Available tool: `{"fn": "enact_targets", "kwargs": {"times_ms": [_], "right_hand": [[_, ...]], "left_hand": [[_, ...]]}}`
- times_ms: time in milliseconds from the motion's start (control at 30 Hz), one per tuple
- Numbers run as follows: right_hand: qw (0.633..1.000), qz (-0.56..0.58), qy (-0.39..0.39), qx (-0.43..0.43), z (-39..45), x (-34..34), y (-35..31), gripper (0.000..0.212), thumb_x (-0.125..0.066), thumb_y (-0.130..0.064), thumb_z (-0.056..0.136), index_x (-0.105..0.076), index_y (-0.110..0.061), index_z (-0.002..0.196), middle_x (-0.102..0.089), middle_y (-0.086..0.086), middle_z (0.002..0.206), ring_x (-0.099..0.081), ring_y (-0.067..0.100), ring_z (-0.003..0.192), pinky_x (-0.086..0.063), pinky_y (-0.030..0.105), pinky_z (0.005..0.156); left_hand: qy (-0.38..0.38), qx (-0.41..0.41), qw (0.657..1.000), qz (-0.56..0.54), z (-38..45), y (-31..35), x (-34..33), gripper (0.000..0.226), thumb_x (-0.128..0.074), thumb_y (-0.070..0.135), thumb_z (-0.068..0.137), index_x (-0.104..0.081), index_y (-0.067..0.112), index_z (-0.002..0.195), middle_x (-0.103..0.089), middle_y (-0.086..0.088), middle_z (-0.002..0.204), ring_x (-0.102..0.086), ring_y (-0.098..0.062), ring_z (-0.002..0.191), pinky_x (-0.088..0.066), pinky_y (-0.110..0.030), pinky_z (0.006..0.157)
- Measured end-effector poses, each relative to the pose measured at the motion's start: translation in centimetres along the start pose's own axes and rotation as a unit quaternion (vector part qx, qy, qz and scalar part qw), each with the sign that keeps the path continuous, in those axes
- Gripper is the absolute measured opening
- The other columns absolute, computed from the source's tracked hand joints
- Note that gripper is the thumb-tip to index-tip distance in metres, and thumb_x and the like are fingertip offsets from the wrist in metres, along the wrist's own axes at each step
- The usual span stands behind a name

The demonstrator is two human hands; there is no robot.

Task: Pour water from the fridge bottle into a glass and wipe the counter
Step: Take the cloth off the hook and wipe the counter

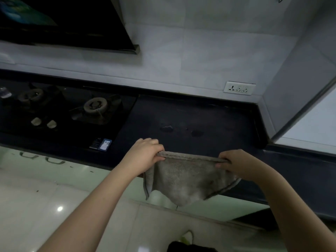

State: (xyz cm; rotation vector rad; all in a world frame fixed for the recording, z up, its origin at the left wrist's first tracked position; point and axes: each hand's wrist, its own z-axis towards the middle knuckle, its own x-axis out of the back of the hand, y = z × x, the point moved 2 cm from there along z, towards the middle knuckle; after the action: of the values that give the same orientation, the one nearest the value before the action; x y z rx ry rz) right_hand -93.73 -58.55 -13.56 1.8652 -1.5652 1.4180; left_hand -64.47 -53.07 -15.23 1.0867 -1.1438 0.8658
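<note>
A dim kitchen: a dark stone tabletop (pixel 190 113) runs along a pale tiled wall, with a gas hob (pixel 69 108) set into it on the left and a black hood (pixel 63 20) above that.

The left hand (pixel 145 155) and right hand (pixel 238 164) are held in front of the tabletop's near edge, each pinching one end of the upper hem of a grey cloth (pixel 187 179) between thumb and curled fingers. The hem is drawn fairly taut between them, and the rest of the cloth hangs down in a loose point in front of the cabinet face, not touching the tabletop.

The cloth looks like soft, light terry with a stitched border. It should fold and bunch readily, have no stiffness of its own, and be in no danger of breaking. The bound edge or the corners give the surest hold. For wiping, a flat palm over a folded pad would probably serve better than a pinch. Whether it is damp cannot be told.

Two small darker patches (pixel 166 128) lie on the tabletop beyond the hands. In this light they may be wet spots or marks. No bottle or glass is in view. The hob's left burner is murky, a pale object at the far left edge is cut off, and something dark at the bottom edge cannot be identified.
</note>
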Motion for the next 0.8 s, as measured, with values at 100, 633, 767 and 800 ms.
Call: {"fn": "enact_targets", "kwargs": {"times_ms": [100, 633, 767, 800], "right_hand": [[1.0, 0.012, 0.002, 0.01, 2.3, 0.7, 0.9, 0.022, -0.053, -0.039, 0.097, -0.061, -0.02, 0.089, -0.062, -0.002, 0.085, -0.057, 0.014, 0.076, -0.042, 0.024, 0.066], [0.995, 0.02, 0.089, 0.028, 13.8, 7.0, 5.0, 0.014, -0.053, -0.022, 0.098, -0.067, -0.023, 0.101, -0.065, -0.005, 0.097, -0.06, 0.013, 0.09, -0.047, 0.027, 0.079], [0.993, -0.007, 0.103, 0.052, 14.4, 11.0, 4.3, 0.016, -0.059, -0.021, 0.096, -0.068, -0.017, 0.108, -0.067, 0.0, 0.103, -0.061, 0.017, 0.096, -0.046, 0.03, 0.085], [0.992, -0.005, 0.114, 0.052, 14.2, 12.3, 4.0, 0.015, -0.061, -0.021, 0.095, -0.069, -0.017, 0.107, -0.067, -0.001, 0.102, -0.061, 0.017, 0.095, -0.047, 0.03, 0.086]], "left_hand": [[-0.017, 0.002, 1.0, 0.001, 2.3, -1.2, -0.1, 0.022, -0.059, 0.041, 0.095, -0.067, 0.024, 0.107, -0.053, 0.01, 0.093, -0.052, -0.012, 0.098, -0.028, -0.027, 0.079], [-0.033, 0.026, 0.999, 0.023, 14.6, -5.9, 0.0, 0.029, -0.067, 0.037, 0.089, -0.062, 0.028, 0.116, -0.051, 0.012, 0.099, -0.05, -0.013, 0.102, -0.03, -0.028, 0.083], [-0.033, 0.0, 0.999, 0.023, 18.3, -7.3, 3.1, 0.03, -0.067, 0.043, 0.087, -0.066, 0.027, 0.112, -0.055, 0.01, 0.1, -0.053, -0.017, 0.104, -0.034, -0.032, 0.084], [-0.038, -0.012, 0.999, 0.025, 19.2, -7.6, 4.3, 0.03, -0.068, 0.044, 0.087, -0.067, 0.026, 0.111, -0.059, 0.007, 0.1, -0.054, -0.018, 0.104, -0.037, -0.033, 0.086]]}}
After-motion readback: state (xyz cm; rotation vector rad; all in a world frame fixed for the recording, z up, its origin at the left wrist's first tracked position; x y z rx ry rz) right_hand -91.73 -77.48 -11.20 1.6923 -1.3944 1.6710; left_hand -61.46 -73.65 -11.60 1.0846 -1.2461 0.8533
